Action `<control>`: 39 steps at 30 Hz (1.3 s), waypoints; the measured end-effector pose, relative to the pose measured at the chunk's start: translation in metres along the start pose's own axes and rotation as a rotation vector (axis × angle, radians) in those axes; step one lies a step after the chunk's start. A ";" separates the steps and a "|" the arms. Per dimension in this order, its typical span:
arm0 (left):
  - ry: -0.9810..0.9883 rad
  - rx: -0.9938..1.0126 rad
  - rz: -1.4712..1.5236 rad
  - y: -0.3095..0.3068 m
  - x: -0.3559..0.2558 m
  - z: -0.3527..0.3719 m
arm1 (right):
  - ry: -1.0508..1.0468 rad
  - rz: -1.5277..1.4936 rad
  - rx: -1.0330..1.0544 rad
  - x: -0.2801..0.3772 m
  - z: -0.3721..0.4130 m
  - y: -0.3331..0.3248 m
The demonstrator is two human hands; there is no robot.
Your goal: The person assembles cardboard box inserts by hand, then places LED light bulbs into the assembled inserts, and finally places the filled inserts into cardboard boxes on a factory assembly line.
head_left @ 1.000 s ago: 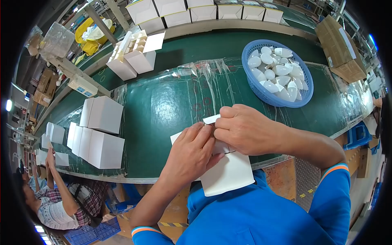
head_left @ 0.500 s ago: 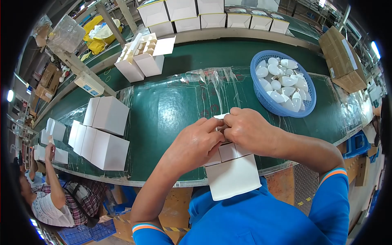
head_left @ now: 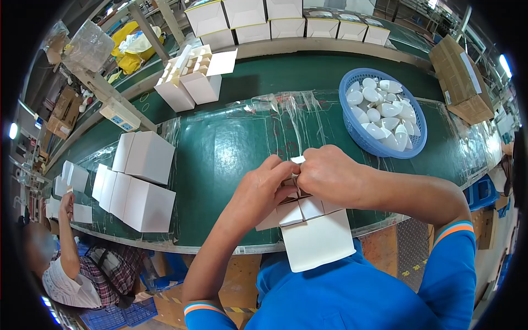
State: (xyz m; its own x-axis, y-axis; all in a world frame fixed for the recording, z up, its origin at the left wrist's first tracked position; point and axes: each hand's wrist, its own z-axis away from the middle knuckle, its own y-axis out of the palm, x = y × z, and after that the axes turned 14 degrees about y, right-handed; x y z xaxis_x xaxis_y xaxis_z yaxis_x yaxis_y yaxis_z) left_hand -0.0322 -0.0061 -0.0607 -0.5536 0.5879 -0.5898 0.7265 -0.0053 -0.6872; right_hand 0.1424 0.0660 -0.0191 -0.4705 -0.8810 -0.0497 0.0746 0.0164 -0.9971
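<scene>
An open white carton (head_left: 318, 242) stands at the table's near edge, its flap folded down toward my body. Small white boxes (head_left: 311, 207) fill its near row, with cardboard dividers behind them. My left hand (head_left: 258, 190) is closed at the carton's left side, fingertips over the compartments. Beside it, my right hand (head_left: 333, 176) is curled over the far part of the carton, touching a small white piece at its top. What the fingers pinch is hidden. A blue basket (head_left: 352, 127) of white bulbs (head_left: 389, 109) sits to the right.
Closed white boxes (head_left: 144, 201) stand at left on the green table (head_left: 220, 148). Two open partitioned cartons (head_left: 202, 88) are behind them. A brown carton (head_left: 462, 82) is at far right, and more white boxes (head_left: 247, 14) line a shelf. A co-worker (head_left: 71, 275) sits at lower left.
Both hands have shifted slightly over the carton, and my right hand is more tightly curled. A left flap of the carton shows more. The co-worker's head and arm have moved a little.
</scene>
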 end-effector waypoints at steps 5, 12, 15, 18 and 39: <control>0.028 0.025 -0.019 -0.003 0.004 0.000 | 0.056 0.101 0.052 0.009 -0.004 0.003; 0.100 0.011 -0.095 -0.002 0.001 0.003 | -0.051 0.061 -0.011 0.003 -0.002 0.011; 0.145 0.051 -0.192 -0.003 0.002 0.003 | -0.108 0.071 -0.043 0.003 0.002 0.012; 0.157 0.065 -0.222 -0.004 0.002 0.005 | -0.128 0.070 -0.066 0.005 0.003 0.011; 0.175 0.070 -0.241 -0.004 -0.002 0.001 | 0.743 -0.103 -0.492 -0.134 0.076 -0.046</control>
State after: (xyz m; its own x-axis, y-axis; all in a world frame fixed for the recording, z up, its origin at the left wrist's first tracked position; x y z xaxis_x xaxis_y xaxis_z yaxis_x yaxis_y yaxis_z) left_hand -0.0340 -0.0081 -0.0571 -0.6236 0.7094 -0.3284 0.5496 0.0990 -0.8296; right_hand 0.2687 0.1472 0.0376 -0.9145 -0.3588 0.1868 -0.3043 0.3061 -0.9021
